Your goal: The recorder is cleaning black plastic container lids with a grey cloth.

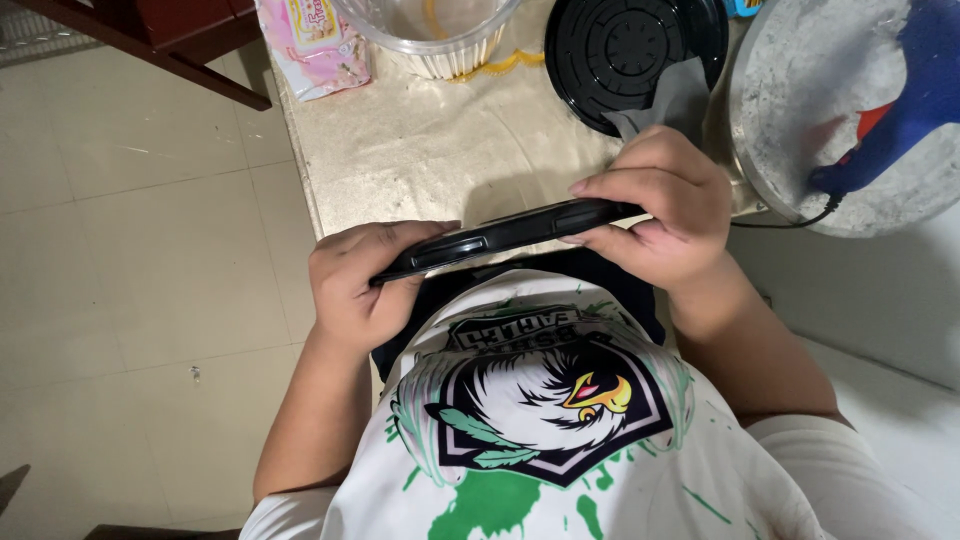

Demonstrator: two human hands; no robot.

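Both hands grip one black phone (505, 232) edge-on, the left hand (362, 280) clamped round its near end and the right hand (655, 205) pinching the far end, just above the shirt. Judging by this, it is being held and turned over for handling; any next move needs a steady two-handed grip, clear of the grey cloth (668, 103) beyond the right fingers.

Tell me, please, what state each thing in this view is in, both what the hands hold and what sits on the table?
Black phone: held edge-on between both hands, over the table edge.
Left hand: gripping the phone's left end.
Right hand: gripping its right end, fingers curled over the top.
Black round lid: lying flat on the table.
Grey cloth: draped over the lid's edge.
Clear plastic container: upright, open.
Pink packet: lying flat.
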